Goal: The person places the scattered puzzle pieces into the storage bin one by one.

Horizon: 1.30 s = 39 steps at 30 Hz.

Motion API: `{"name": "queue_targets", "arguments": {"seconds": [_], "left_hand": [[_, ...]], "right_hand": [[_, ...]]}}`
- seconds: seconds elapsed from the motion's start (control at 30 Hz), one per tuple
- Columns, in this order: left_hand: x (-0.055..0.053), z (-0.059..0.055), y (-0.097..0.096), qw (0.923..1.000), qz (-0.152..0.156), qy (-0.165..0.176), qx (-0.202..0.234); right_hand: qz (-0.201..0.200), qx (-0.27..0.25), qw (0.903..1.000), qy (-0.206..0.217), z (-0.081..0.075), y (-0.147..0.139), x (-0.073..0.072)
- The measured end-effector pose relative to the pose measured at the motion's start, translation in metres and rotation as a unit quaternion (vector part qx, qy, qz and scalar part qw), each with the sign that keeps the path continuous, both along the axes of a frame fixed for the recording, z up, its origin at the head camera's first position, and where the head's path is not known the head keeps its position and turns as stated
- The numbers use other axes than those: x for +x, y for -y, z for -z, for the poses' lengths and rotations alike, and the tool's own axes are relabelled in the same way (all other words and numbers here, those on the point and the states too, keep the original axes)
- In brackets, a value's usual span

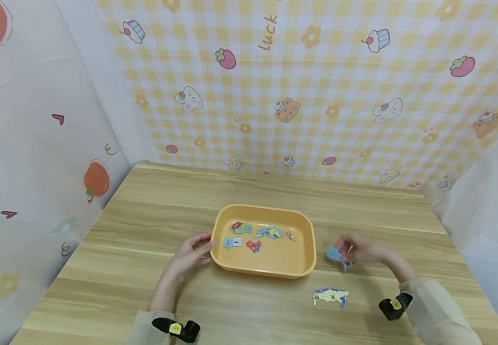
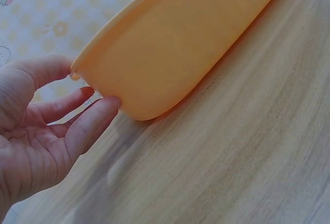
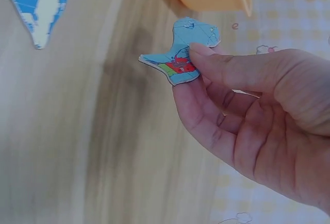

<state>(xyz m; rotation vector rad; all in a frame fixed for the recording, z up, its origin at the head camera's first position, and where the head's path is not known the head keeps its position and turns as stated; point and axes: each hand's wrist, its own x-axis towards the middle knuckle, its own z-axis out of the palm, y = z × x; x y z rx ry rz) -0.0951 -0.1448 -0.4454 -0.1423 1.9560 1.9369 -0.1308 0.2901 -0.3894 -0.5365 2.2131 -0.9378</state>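
My left hand (image 1: 191, 252) holds the left end of a yellow plastic tray (image 1: 261, 267), one fingertip at the rim and others against the outer wall (image 2: 149, 54). To the right of the tray, my right hand (image 1: 358, 248) pinches a light blue map puzzle piece (image 3: 180, 51) between thumb and fingers. A red and green patch shows on that piece near the thumb. In the head view the blue piece (image 1: 334, 254) is partly covered by the fingers. Closer to me, a cream and blue map piece (image 1: 330, 295) lies on the table.
Inside the tray lie several map pieces, among them a red one (image 1: 254, 246), a blue and white one (image 1: 233, 242) and a green and red one (image 1: 242, 227). The wooden table (image 1: 145, 191) ends at a checked cloth backdrop (image 1: 257, 134), with white side panels left and right.
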Motion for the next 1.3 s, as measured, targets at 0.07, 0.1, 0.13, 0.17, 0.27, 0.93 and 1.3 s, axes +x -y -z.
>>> {"name": "queue_targets", "arguments": {"seconds": [0.07,0.1,0.13,0.17,0.27,0.93,1.3], "left_hand": [[-0.001,0.0,0.0,1.0,-0.004,0.003,0.001],[-0.001,0.001,-0.001,1.0,-0.006,0.004,0.001],[-0.001,0.001,-0.001,1.0,-0.007,0.005,0.0],[-0.001,0.001,-0.001,1.0,-0.007,0.006,0.001],[-0.002,0.002,-0.002,1.0,-0.005,0.006,0.001],[-0.003,0.001,-0.002,0.9999,-0.01,0.007,-0.007],[-0.003,0.002,-0.001,0.9999,-0.007,0.006,-0.006]], "right_hand": [[-0.004,0.003,1.0,-0.008,-0.003,0.001,-0.002],[-0.003,0.006,0.9999,-0.009,-0.006,0.001,-0.003],[-0.004,0.008,0.9999,-0.012,-0.008,0.002,-0.004],[-0.003,0.009,0.9999,-0.011,-0.01,0.003,-0.005],[-0.012,0.012,0.9997,-0.018,-0.018,0.006,-0.009],[-0.033,0.04,0.9983,-0.024,-0.052,0.032,-0.028],[-0.041,0.063,0.9971,-0.004,-0.062,0.054,-0.036]]}}
